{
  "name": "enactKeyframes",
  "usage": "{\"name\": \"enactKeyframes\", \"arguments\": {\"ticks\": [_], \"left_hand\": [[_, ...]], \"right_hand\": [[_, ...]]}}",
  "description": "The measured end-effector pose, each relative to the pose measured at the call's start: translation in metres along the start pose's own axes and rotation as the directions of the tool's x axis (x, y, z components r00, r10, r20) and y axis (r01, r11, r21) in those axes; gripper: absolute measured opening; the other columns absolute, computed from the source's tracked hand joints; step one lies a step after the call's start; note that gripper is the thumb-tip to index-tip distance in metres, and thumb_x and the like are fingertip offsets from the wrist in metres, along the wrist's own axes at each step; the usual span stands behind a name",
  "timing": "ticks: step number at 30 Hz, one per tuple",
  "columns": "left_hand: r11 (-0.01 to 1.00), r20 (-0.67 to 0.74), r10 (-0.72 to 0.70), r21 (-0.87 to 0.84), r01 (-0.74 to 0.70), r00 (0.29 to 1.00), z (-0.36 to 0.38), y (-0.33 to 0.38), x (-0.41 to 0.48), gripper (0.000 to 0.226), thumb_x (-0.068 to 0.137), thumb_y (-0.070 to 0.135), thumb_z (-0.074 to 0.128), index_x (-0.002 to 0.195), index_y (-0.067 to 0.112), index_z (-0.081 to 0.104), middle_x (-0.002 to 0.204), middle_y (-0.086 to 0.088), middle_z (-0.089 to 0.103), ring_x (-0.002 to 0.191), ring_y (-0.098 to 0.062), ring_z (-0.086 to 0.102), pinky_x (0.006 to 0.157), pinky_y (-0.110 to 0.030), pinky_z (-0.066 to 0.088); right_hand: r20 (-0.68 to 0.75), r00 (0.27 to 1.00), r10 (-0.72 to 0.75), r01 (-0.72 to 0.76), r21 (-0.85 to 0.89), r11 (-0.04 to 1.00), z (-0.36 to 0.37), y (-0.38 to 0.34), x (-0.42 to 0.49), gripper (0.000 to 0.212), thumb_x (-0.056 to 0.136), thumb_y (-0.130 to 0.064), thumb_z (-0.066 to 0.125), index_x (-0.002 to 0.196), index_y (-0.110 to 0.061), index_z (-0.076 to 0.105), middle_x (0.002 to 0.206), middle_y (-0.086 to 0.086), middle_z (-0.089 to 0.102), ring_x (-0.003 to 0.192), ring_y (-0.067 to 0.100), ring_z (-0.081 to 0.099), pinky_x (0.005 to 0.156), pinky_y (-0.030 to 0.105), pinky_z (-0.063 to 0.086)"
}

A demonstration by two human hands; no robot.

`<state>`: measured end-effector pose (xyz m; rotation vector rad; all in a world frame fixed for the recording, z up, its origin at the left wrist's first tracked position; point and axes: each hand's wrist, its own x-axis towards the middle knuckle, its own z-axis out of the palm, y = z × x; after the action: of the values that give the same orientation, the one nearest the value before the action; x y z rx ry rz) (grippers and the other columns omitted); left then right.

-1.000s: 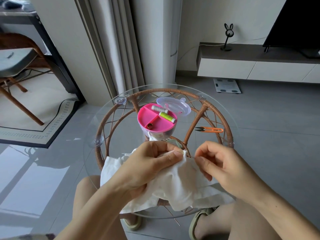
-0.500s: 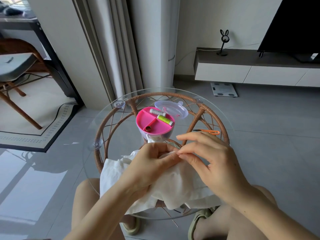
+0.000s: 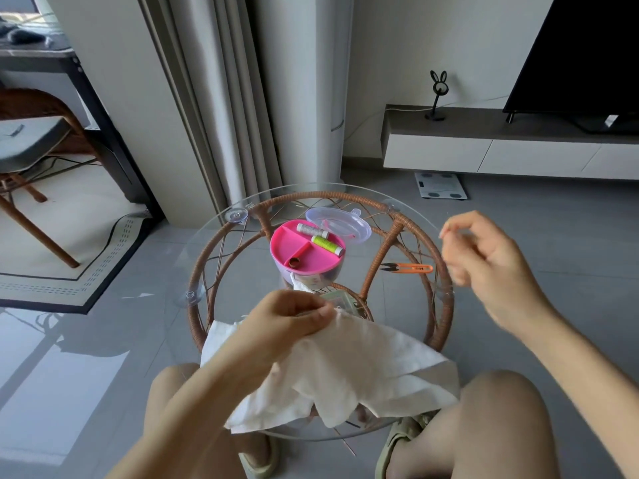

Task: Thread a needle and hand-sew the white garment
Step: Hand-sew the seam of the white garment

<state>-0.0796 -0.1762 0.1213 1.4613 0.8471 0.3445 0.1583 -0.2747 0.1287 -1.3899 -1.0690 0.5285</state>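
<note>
The white garment (image 3: pixel 363 368) lies crumpled on the near edge of the round glass table (image 3: pixel 193 243) and hangs over my knees. My left hand (image 3: pixel 290 319) pinches a fold of it at its top edge. Up and to the right, my right hand (image 3: pixel 484 261) hovers above the table rim, blurred by motion. Its thumb and forefinger are pressed together as on a needle, which is too fine to make out. No thread shows between the hands.
A pink sewing-kit tray (image 3: pixel 304 252) holds a grey spool (image 3: pixel 313 230) and a green spool (image 3: pixel 326 244). Its clear lid (image 3: pixel 340 224) lies behind it. Orange thread snips (image 3: pixel 411 268) rest on the glass under my right hand. The rattan frame shows through the tabletop.
My right hand went to the fold at my left fingertips, then pulled away up and to the right. My left hand kept its hold on the garment.
</note>
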Motion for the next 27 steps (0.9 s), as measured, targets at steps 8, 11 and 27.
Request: {"name": "enactKeyframes", "arguments": {"ticks": [8, 11, 27], "left_hand": [[0.987, 0.139, -0.066, -0.139, 0.085, 0.988, -0.016, 0.006, -0.008, 0.014, 0.071, 0.02, 0.072, 0.075, 0.006, 0.073, 0.074, -0.014, 0.066, 0.06, -0.019, 0.06, 0.055, -0.021, 0.049], [0.985, 0.16, -0.068, -0.148, 0.092, 0.985, -0.016, 0.006, -0.008, 0.017, 0.07, 0.023, 0.067, 0.075, 0.008, 0.073, 0.076, -0.014, 0.066, 0.062, -0.02, 0.061, 0.056, -0.022, 0.051], [0.956, 0.332, -0.007, -0.275, 0.104, 0.943, -0.025, 0.009, -0.012, 0.015, 0.074, 0.01, 0.059, 0.072, 0.008, 0.074, 0.07, -0.009, 0.067, 0.059, -0.015, 0.064, 0.056, -0.02, 0.052]], "right_hand": [[-0.374, 0.913, 0.161, -0.381, -0.645, 0.662, -0.066, 0.084, 0.041, 0.01, 0.097, -0.027, 0.045, 0.095, -0.021, 0.052, 0.078, 0.003, 0.056, 0.076, 0.033, 0.055, 0.066, 0.035, 0.037], [-0.139, 0.986, 0.095, -0.152, -0.49, 0.859, -0.011, 0.045, 0.02, 0.007, 0.093, -0.029, 0.057, 0.098, -0.024, 0.058, 0.066, -0.002, 0.049, 0.06, 0.013, 0.048, 0.061, 0.028, 0.037], [0.601, 0.774, 0.2, -0.253, 0.004, 0.967, 0.067, -0.009, -0.039, 0.025, 0.093, -0.013, 0.052, 0.11, -0.023, 0.067, 0.109, -0.01, 0.07, 0.108, 0.005, 0.062, 0.09, 0.017, 0.047]]}}
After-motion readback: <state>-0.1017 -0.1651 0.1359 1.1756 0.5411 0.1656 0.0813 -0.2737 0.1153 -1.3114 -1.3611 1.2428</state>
